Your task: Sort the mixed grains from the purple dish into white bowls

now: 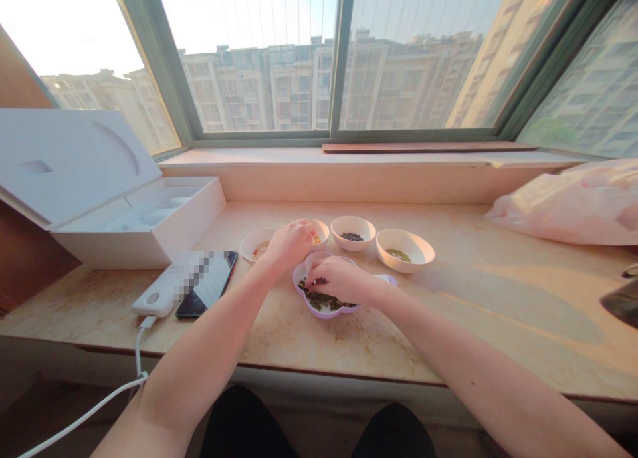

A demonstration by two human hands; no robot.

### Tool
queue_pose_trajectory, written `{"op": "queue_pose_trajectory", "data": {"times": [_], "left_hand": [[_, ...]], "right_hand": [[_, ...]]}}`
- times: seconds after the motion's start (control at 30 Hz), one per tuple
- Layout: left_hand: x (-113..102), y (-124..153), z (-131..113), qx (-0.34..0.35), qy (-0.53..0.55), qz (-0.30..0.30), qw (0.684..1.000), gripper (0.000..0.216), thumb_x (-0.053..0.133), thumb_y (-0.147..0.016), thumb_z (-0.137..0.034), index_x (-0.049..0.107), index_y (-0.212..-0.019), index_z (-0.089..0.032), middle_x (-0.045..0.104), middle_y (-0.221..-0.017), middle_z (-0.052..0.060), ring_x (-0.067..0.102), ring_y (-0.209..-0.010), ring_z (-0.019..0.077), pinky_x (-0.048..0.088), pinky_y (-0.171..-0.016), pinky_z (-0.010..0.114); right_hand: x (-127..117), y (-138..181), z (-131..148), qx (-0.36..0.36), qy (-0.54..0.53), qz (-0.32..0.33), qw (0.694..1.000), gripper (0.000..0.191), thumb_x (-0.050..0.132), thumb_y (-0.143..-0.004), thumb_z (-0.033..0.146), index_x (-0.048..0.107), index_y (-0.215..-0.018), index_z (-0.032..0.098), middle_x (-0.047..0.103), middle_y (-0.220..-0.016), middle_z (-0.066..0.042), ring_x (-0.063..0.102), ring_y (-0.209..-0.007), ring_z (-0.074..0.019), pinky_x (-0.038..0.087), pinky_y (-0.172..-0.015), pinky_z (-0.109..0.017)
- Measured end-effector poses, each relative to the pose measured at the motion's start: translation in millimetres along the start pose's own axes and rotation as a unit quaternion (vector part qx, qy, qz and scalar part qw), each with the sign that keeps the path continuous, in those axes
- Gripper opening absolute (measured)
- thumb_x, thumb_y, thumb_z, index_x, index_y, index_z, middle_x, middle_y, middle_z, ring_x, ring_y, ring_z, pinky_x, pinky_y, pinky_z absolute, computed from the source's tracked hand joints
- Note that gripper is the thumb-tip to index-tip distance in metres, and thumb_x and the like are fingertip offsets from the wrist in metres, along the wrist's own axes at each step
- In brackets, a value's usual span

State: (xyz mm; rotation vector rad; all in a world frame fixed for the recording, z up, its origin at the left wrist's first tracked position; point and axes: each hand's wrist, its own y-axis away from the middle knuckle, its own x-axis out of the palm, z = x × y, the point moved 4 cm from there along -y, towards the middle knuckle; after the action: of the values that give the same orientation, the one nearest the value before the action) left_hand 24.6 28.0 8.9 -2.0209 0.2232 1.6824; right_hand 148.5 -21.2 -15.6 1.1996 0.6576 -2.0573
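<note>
My right hand (336,278) dips into a purple-rimmed, lobed bowl (326,314) that holds a mix of small dark and greenish grains. Its fingers are pinched together at the grains, and what lies between them is too small to make out. Over a white bowl (323,234) with yellowish grains is my left hand (294,242), its fingers curled together, the tips largely hidden. Partly behind my left wrist stands a white bowl (248,246) with reddish and pale bits. To the right are a bowl (353,243) of black grains and a bowl (406,265) of green grains.
At the left, an open white box (189,212) stands behind a white power bank (159,292) with a cable (138,351) and a dark phone (209,288). A pale plastic bag (573,202) lies at the right, near a dark object (623,302). The counter's front edge faces me.
</note>
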Motion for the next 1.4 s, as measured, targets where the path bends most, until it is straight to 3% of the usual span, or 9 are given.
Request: {"op": "queue_pose_trajectory", "data": {"times": [0.2,0.43,0.57,0.73,0.87,1.1,1.17,1.27,1.4], "left_hand": [[-6,2,-2,-0.011,0.019,-0.007,1.000,0.031,0.047,-0.097,-0.014,0.078,-0.096,-0.019,0.077,-0.111,0.010,0.072,-0.091,0.0224,0.050,-0.076,0.029],[-17,11,-1,-0.038,0.067,-0.042,0.996,0.029,0.049,-0.099,-0.016,0.077,-0.103,-0.019,0.077,-0.109,0.010,0.071,-0.093,0.0228,0.052,-0.082,0.030],[-26,12,3,-0.066,0.099,-0.078,0.990,0.030,0.050,-0.098,-0.012,0.078,-0.106,-0.019,0.079,-0.112,0.010,0.072,-0.102,0.0238,0.054,-0.092,0.033],[-26,10,-13,0.042,0.190,-0.066,0.979,0.026,0.056,-0.099,-0.016,0.080,-0.108,-0.021,0.079,-0.110,0.006,0.072,-0.093,0.0181,0.056,-0.089,0.031],[-21,10,-25,0.093,0.225,-0.084,0.966,0.023,0.061,-0.098,-0.016,0.080,-0.109,-0.022,0.078,-0.107,0.004,0.071,-0.086,0.0150,0.057,-0.084,0.029],[-15,9,-23,0.083,0.227,-0.117,0.963,0.015,0.064,-0.100,-0.021,0.079,-0.100,-0.020,0.077,-0.103,0.004,0.070,-0.085,0.0150,0.054,-0.083,0.029],[-15,7,-19,0.067,0.208,-0.115,0.969,0.018,0.061,-0.101,-0.022,0.079,-0.099,-0.021,0.077,-0.102,0.004,0.069,-0.085,0.0156,0.052,-0.083,0.029],[-12,3,-8,0.022,0.163,-0.115,0.980,0.025,0.056,-0.103,-0.025,0.079,-0.096,-0.020,0.076,-0.101,0.006,0.068,-0.087,0.0181,0.050,-0.082,0.029],[-6,-2,6,-0.035,0.089,-0.093,0.991,0.032,0.049,-0.100,-0.019,0.078,-0.089,-0.018,0.076,-0.095,0.009,0.066,-0.083,0.0203,0.046,-0.078,0.030]], "right_hand": [[-3,2,-2,-0.004,-0.027,-0.052,0.998,0.013,0.070,-0.087,0.016,0.076,-0.081,0.026,0.076,-0.095,-0.004,0.070,-0.095,-0.0281,0.055,-0.090,-0.041],[-18,10,-14,0.037,-0.060,-0.098,0.993,0.020,0.050,-0.103,0.022,0.070,-0.102,0.023,0.076,-0.093,-0.007,0.069,-0.087,-0.0240,0.051,-0.078,-0.037],[-28,13,-22,0.073,-0.052,-0.144,0.985,0.022,0.050,-0.105,0.027,0.070,-0.098,0.020,0.075,-0.094,-0.008,0.068,-0.089,-0.0228,0.047,-0.079,-0.035],[-35,16,-39,0.117,-0.221,-0.231,0.940,0.033,0.062,-0.099,0.050,0.071,-0.094,0.019,0.069,-0.083,-0.004,0.060,-0.074,-0.0178,0.042,-0.069,-0.031],[-32,16,-50,0.144,-0.393,-0.225,0.880,0.054,0.073,-0.084,0.073,0.068,-0.088,0.019,0.054,-0.067,0.003,0.043,-0.059,-0.0120,0.031,-0.056,-0.028],[-30,14,-50,0.144,-0.490,-0.202,0.836,0.053,0.081,-0.077,0.070,0.069,-0.078,0.019,0.058,-0.071,0.000,0.039,-0.059,-0.0102,0.028,-0.051,-0.026],[-29,14,-50,0.160,-0.469,-0.200,0.845,0.049,0.077,-0.083,0.067,0.071,-0.079,0.018,0.064,-0.074,-0.003,0.043,-0.059,-0.0109,0.032,-0.052,-0.027],[-27,15,-44,0.150,-0.329,-0.186,0.914,0.030,0.072,-0.090,0.048,0.077,-0.087,0.019,0.072,-0.080,-0.005,0.055,-0.063,-0.0142,0.042,-0.059,-0.030],[-16,12,-15,0.004,-0.115,-0.090,0.989,0.015,0.067,-0.093,0.025,0.081,-0.092,0.021,0.078,-0.094,-0.005,0.068,-0.087,-0.0208,0.050,-0.080,-0.035]]}}
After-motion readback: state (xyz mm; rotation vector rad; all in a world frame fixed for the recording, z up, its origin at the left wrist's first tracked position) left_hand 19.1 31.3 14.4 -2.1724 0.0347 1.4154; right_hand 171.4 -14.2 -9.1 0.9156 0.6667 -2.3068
